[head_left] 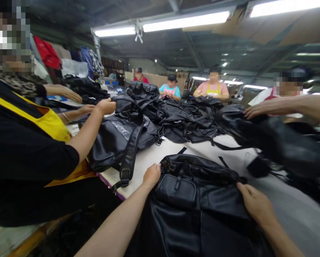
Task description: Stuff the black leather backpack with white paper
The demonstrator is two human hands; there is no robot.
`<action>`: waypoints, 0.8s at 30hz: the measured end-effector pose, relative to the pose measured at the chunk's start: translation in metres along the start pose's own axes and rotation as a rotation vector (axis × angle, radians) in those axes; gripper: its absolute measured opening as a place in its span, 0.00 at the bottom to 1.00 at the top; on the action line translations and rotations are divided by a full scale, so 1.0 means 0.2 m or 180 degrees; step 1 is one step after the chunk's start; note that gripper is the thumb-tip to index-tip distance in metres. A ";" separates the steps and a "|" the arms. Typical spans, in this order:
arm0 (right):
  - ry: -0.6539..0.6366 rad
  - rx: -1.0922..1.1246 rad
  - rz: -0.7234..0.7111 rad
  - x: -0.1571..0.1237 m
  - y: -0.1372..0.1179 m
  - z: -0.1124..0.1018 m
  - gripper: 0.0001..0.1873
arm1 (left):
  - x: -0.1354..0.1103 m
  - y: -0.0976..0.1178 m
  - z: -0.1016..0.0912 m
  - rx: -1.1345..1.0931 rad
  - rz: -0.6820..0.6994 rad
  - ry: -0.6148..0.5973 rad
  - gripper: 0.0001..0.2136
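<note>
A black leather-look backpack (pixel 199 207) is directly in front of me at the table's near edge, its small buckled pocket (pixel 177 192) facing up. My left hand (pixel 152 175) grips its upper left edge, fingers closed on the material. On the upper right edge, my right hand (pixel 256 201) is closed too, thumb on top and the other fingers hidden behind the bag. Two short straps stick out beyond the far side of the bag. The lower part of the backpack runs out of view at the bottom.
A pale table (pixel 229 142) carries a heap of black bags (pixel 186 116). On the left, a co-worker in a yellow apron (pixel 52 123) handles another backpack (pixel 114 139). At right, another person's hand (pixel 264 107) touches a blurred black bag (pixel 290 139). Several people sit or stand beyond.
</note>
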State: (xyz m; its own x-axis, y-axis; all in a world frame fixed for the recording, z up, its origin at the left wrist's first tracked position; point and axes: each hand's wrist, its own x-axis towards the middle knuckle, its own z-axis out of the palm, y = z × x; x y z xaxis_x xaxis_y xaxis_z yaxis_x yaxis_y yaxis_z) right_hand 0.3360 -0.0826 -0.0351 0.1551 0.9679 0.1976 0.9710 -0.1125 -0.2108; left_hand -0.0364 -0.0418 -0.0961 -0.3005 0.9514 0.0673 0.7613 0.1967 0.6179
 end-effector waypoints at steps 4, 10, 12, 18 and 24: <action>-0.0296 0.0127 0.0297 -0.08 0.06 0.13 0.19 | 0.02 0.03 0.01 0.0033 0.0074 -0.0097 0.20; -0.0062 0.0302 0.0225 -0.08 -0.01 0.26 0.20 | 0.00 0.00 0.00 0.0136 0.0228 0.0096 0.20; 0.0062 0.0328 0.0262 -0.09 -0.03 0.27 0.20 | -0.01 0.00 -0.01 0.0167 0.0301 0.0177 0.19; 0.0366 0.0344 0.0047 -0.13 -0.04 0.28 0.19 | -0.12 0.16 -0.16 0.0086 0.0864 0.0675 0.12; 0.0502 0.0191 -0.0349 -0.15 -0.04 0.25 0.18 | -0.34 0.42 -0.16 0.0423 0.1005 -0.0182 0.14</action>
State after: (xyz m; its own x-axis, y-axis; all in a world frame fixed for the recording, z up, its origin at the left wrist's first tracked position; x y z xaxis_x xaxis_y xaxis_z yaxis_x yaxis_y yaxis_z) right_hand 0.3142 -0.0998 -0.0867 0.0800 0.9260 0.3690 0.9718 0.0099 -0.2356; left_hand 0.0296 -0.0980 -0.0236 -0.0083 0.9812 0.1928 0.8809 -0.0841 0.4658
